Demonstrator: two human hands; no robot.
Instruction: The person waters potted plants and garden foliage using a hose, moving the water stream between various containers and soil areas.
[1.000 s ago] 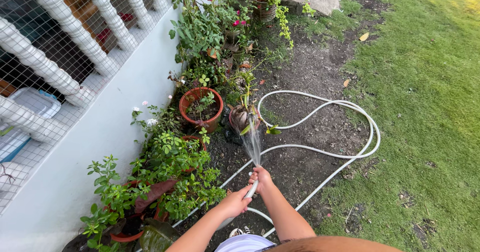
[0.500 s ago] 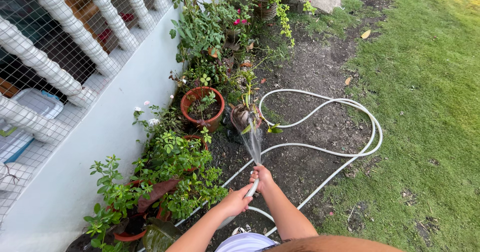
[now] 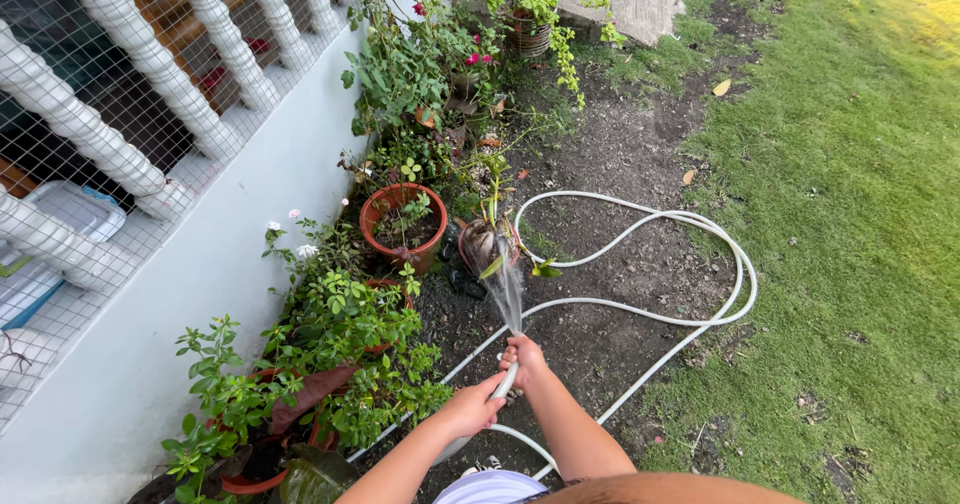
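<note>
Along the far left of your view stands a white baluster railing [image 3: 130, 54] backed with wire mesh, above a pale blue wall [image 3: 200, 294]. At its foot runs a row of potted plants: a leafy green shrub [image 3: 340, 334] nearest you, then a terracotta pot [image 3: 400, 226] holding a small seedling, then a flowering plant with red blooms [image 3: 430, 54] further off.

Moving right, your left hand [image 3: 470, 406] is closed around the white garden hose [image 3: 640, 309] a little behind its end. Your right hand [image 3: 524, 356] is wrapped tight on the hose end [image 3: 508, 372], a thumb or finger seemingly pressed over the opening; the exact finger cannot be told. A fan of water spray [image 3: 508, 289] leaves the end and falls on a small plant in a dark husk-like pot [image 3: 485, 244], just right of the terracotta pot.

Compared with a second ago, both hands have kept their grip and their place, and the spray lands on the same pot; only your head has shifted slightly, moving the scene a little in frame. Judgement: watering remains on this one plant.

Further right, the hose lies in loose loops over bare dark soil [image 3: 620, 164], and beyond it is lawn [image 3: 860, 214] with a few fallen leaves.
</note>
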